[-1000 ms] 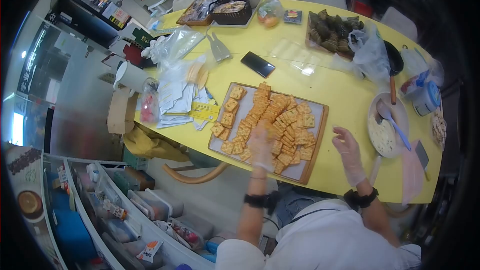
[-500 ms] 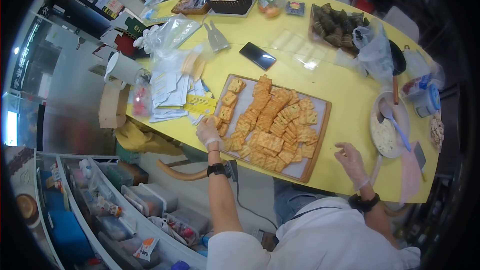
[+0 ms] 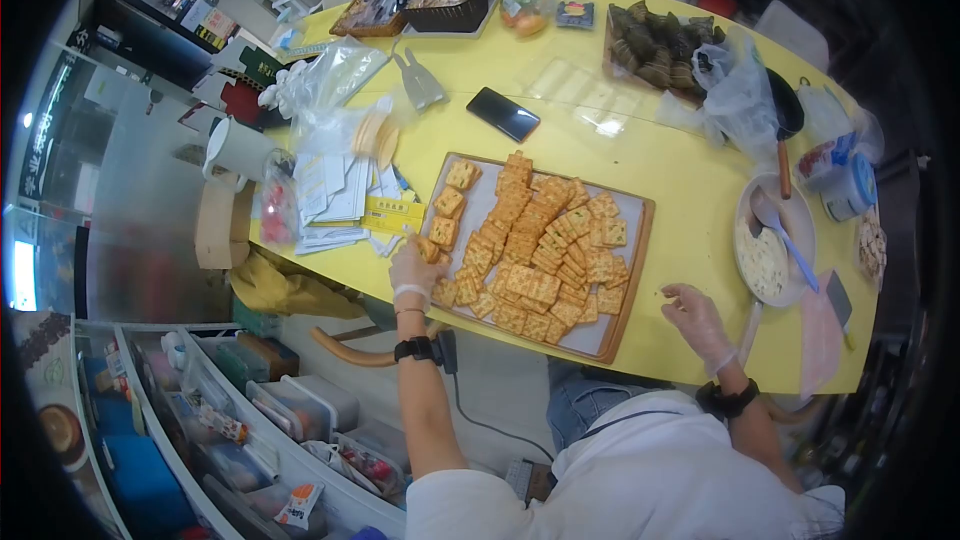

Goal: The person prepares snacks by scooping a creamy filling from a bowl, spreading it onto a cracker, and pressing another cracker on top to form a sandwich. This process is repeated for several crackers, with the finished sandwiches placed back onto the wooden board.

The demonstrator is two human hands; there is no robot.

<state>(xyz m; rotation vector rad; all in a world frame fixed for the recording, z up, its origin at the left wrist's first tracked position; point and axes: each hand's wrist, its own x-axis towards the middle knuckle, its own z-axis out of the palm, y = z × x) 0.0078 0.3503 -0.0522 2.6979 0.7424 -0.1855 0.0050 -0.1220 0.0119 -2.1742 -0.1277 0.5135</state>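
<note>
A wooden-edged tray [image 3: 630, 285] lined with white paper carries many square crackers [image 3: 530, 285]. Along its left side runs a short column of crackers stacked as sandwiches [image 3: 449, 202]. My left hand [image 3: 412, 272], in a clear glove, is at the tray's left edge, its fingertips closed on a cracker [image 3: 427, 249]; the fingers partly hide it. Right of the tray, my gloved right hand [image 3: 700, 325] is over the yellow table, fingers loosely curled and apart, with nothing visible in them.
A pan [image 3: 750, 285] with white filling and a spatula [image 3: 785, 230] stands at the right. Behind the tray lies a phone [image 3: 503, 115]. Papers [image 3: 335, 195] and a mug [image 3: 238, 148] are at the left; dark leaf-wrapped bundles [image 3: 655, 45] are at the back right.
The view has shifted slightly, moving the table and tray a little left in the picture. My left hand remains at the left column, its fingers still by the cracker. My right hand has barely moved.
</note>
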